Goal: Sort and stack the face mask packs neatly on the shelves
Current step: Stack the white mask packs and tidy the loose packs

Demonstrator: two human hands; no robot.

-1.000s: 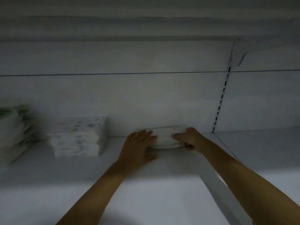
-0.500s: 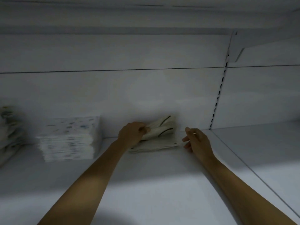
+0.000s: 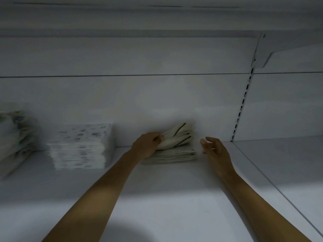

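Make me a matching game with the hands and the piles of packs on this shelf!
Things:
1. left hand
2. right hand
3. neat white speckled stack of packs
4. cream packs with dark stripes

States:
A. lifted up at one end
B. open, holding nothing
C. gripping packs
D. sitting flat, untouched

Pairs: 1-C, 2-B, 3-D, 4-A

A white back wall (image 3: 157, 98) has a thin dark line across it. At the right a strip with small dark slots (image 3: 243, 105) runs up to a white bracket (image 3: 262, 56).
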